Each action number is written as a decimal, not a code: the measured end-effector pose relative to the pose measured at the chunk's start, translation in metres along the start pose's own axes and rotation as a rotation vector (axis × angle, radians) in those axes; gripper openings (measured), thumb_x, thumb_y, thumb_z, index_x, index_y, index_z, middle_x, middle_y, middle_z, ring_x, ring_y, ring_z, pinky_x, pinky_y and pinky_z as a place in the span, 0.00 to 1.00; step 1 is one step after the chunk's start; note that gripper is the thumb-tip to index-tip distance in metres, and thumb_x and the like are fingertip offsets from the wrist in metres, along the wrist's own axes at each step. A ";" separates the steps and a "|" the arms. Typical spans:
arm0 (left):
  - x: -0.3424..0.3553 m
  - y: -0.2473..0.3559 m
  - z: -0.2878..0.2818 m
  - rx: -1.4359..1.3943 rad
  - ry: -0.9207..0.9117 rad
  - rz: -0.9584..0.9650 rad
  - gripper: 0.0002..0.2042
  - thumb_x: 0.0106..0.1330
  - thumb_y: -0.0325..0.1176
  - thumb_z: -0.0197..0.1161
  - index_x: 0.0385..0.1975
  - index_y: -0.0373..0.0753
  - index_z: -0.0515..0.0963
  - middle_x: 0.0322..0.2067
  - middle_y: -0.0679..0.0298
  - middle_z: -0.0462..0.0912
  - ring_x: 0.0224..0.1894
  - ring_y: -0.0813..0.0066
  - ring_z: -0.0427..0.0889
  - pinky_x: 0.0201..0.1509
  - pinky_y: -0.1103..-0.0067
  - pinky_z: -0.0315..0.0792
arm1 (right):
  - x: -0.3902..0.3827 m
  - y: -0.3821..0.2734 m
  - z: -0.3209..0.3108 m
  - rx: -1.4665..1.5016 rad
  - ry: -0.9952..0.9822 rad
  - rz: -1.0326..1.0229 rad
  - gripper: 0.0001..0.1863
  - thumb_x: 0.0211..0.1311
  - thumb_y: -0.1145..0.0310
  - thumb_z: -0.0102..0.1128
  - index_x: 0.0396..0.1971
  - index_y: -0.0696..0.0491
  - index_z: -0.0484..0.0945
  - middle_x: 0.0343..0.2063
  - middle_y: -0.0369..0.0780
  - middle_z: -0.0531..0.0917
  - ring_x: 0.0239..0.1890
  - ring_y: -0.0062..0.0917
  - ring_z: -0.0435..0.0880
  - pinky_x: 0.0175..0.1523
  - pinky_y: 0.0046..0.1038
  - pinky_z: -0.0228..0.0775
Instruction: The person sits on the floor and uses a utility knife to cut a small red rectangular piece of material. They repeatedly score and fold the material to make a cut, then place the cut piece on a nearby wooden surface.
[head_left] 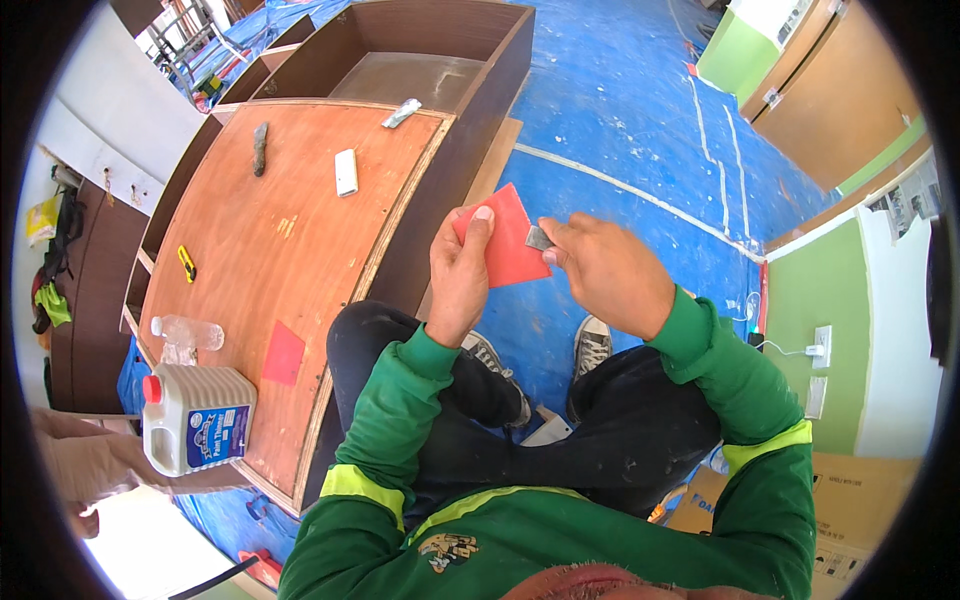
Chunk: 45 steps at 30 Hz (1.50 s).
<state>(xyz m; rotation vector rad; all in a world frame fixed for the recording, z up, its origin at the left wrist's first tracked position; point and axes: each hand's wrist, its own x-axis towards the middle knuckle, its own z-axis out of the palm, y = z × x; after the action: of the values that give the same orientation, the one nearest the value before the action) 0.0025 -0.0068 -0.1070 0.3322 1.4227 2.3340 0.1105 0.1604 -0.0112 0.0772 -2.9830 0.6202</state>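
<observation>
My left hand [460, 270] grips a red square sheet [505, 235], likely sandpaper, with the thumb across its top left. My right hand [605, 265] pinches a small grey metal piece [538, 238] against the sheet's right part. To the left, a wooden cabinet panel [220, 230] carries a second red sheet [283, 352], a yellow knife [187, 264], a white rectangular object [346, 172], a dark strip [261, 148], a silvery piece [401, 115], a clear bottle [190, 333] and a white jug with a red cap [198, 400].
Blue plastic sheeting [620, 100] covers the floor under my feet. An open brown cabinet box [480, 50] stands behind the panel. A green-and-white wall [840, 330] with an outlet and cardboard [840, 500] are at right. Another person's leg [90, 450] shows at the lower left.
</observation>
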 end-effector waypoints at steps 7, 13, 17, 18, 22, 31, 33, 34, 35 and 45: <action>-0.004 0.002 0.005 0.023 -0.009 -0.021 0.11 0.83 0.38 0.58 0.48 0.37 0.79 0.40 0.68 0.85 0.40 0.84 0.82 0.48 0.80 0.78 | 0.004 0.003 -0.006 0.015 0.035 -0.020 0.14 0.76 0.66 0.57 0.49 0.61 0.79 0.36 0.53 0.83 0.41 0.53 0.84 0.46 0.52 0.75; -0.001 0.000 0.000 0.027 -0.016 0.007 0.11 0.83 0.38 0.58 0.49 0.36 0.79 0.40 0.68 0.85 0.40 0.84 0.82 0.47 0.81 0.79 | -0.001 0.001 -0.003 0.044 0.029 0.011 0.13 0.75 0.66 0.57 0.48 0.61 0.79 0.35 0.53 0.82 0.40 0.53 0.84 0.45 0.52 0.75; -0.004 0.007 0.004 0.033 -0.031 -0.002 0.11 0.83 0.39 0.58 0.49 0.36 0.79 0.41 0.68 0.85 0.40 0.84 0.82 0.47 0.81 0.79 | 0.002 0.003 -0.007 0.049 0.061 0.014 0.12 0.76 0.66 0.58 0.48 0.60 0.80 0.35 0.53 0.82 0.39 0.53 0.84 0.45 0.52 0.75; -0.004 0.007 0.004 0.038 -0.030 -0.003 0.12 0.83 0.39 0.58 0.49 0.36 0.79 0.41 0.68 0.85 0.40 0.84 0.83 0.47 0.81 0.79 | 0.000 0.003 -0.007 0.030 0.059 0.011 0.12 0.76 0.66 0.58 0.48 0.60 0.80 0.35 0.53 0.82 0.39 0.53 0.84 0.45 0.52 0.75; -0.004 0.005 0.005 0.033 -0.030 -0.003 0.12 0.83 0.39 0.58 0.50 0.36 0.79 0.41 0.67 0.86 0.40 0.84 0.83 0.46 0.81 0.79 | -0.004 0.000 -0.004 0.029 0.047 0.005 0.12 0.75 0.66 0.58 0.47 0.60 0.80 0.34 0.52 0.82 0.40 0.52 0.84 0.45 0.52 0.75; -0.005 0.007 0.007 0.071 -0.003 0.030 0.14 0.83 0.41 0.59 0.47 0.34 0.79 0.36 0.68 0.84 0.36 0.87 0.79 0.42 0.83 0.76 | -0.001 -0.001 -0.007 0.039 0.008 0.021 0.15 0.75 0.66 0.58 0.52 0.61 0.80 0.36 0.54 0.83 0.41 0.53 0.84 0.47 0.52 0.75; -0.005 0.007 0.007 0.072 0.021 0.039 0.14 0.83 0.41 0.59 0.47 0.34 0.79 0.36 0.69 0.84 0.36 0.87 0.79 0.42 0.83 0.75 | 0.001 -0.001 -0.004 0.049 0.028 0.016 0.15 0.75 0.66 0.58 0.52 0.61 0.80 0.36 0.54 0.83 0.41 0.53 0.84 0.47 0.52 0.75; -0.005 0.007 0.008 0.088 0.012 0.025 0.14 0.83 0.41 0.59 0.47 0.34 0.79 0.36 0.69 0.84 0.36 0.87 0.79 0.42 0.83 0.75 | 0.003 0.002 -0.004 0.043 0.057 0.018 0.15 0.75 0.66 0.59 0.52 0.61 0.80 0.36 0.54 0.83 0.41 0.53 0.84 0.47 0.52 0.75; -0.006 0.008 0.008 0.104 0.004 0.012 0.14 0.83 0.41 0.59 0.46 0.34 0.79 0.36 0.69 0.83 0.36 0.87 0.79 0.42 0.83 0.75 | 0.004 0.005 -0.004 0.038 0.086 0.020 0.15 0.75 0.66 0.59 0.52 0.61 0.80 0.36 0.54 0.83 0.40 0.53 0.84 0.46 0.52 0.74; -0.012 0.010 0.014 0.142 -0.061 -0.026 0.14 0.83 0.40 0.59 0.47 0.33 0.80 0.37 0.70 0.83 0.37 0.88 0.78 0.44 0.84 0.75 | 0.006 0.006 -0.010 0.066 0.089 0.051 0.14 0.76 0.65 0.58 0.51 0.60 0.81 0.36 0.54 0.83 0.41 0.54 0.84 0.47 0.51 0.75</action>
<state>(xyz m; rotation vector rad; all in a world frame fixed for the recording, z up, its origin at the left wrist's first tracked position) 0.0168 -0.0056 -0.0918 0.4185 1.5575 2.1881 0.1049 0.1697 -0.0044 -0.0209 -2.8875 0.7084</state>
